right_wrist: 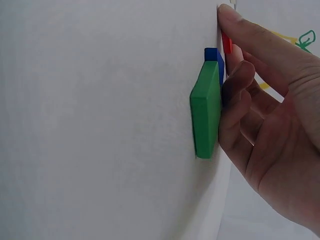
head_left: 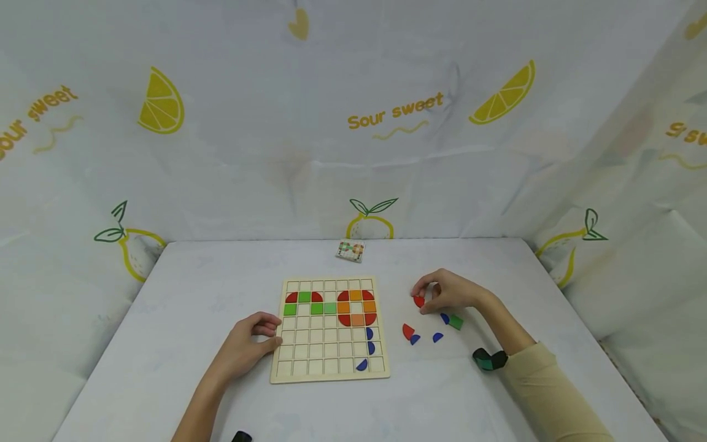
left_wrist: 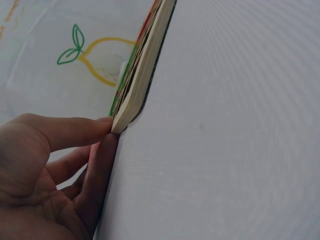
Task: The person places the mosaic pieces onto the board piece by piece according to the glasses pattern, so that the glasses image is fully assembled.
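Note:
On the table lies a wooden grid board with red, orange, green and blue flat pieces in some of its squares. My left hand rests at the board's left edge, thumb and fingertips touching the rim; the left wrist view shows the thumb against its corner. To the board's right, my right hand pinches a red rounded piece by its edges, thumb and index finger on opposite sides, low over the tabletop. Under that hand lie a green square piece and a blue half-circle piece.
A small pattern card lies behind the board. Nearer than the right hand are a loose red quarter-circle and blue half-circles. A black band sits by the right wrist. White printed cloth walls the table's back and sides.

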The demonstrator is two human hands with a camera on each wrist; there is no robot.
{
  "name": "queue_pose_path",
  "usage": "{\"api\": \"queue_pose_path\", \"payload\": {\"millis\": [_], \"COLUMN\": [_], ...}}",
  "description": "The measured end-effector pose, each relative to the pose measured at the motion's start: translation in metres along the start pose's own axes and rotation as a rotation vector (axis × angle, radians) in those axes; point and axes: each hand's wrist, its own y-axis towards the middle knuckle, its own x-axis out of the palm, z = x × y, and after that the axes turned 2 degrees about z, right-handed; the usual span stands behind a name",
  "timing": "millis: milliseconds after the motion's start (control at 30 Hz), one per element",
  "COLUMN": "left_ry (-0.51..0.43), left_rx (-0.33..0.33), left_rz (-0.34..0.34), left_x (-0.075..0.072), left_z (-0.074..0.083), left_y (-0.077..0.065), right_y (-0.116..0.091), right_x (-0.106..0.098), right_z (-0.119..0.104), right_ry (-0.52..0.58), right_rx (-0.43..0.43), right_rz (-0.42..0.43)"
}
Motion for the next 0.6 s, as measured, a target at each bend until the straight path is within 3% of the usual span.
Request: {"api": "queue_pose_path", "payload": {"millis": [333,600], "left_ry": [0.001,0.004], "left_rx": [-0.007,-0.005], "left_rz": [0.000,0.004], "left_x": [0.000,0.001], "left_z": [0.000,-0.001], "left_y": [-0.001,-0.001], "right_y": [-0.001,0.001], "right_x": [0.002,0.002], "right_z": [-0.002,-0.017], "right_ry": [-0.023,-0.027], "right_rx": [-0.010,-0.042], "right_rz": [-0.003,0.019]}}
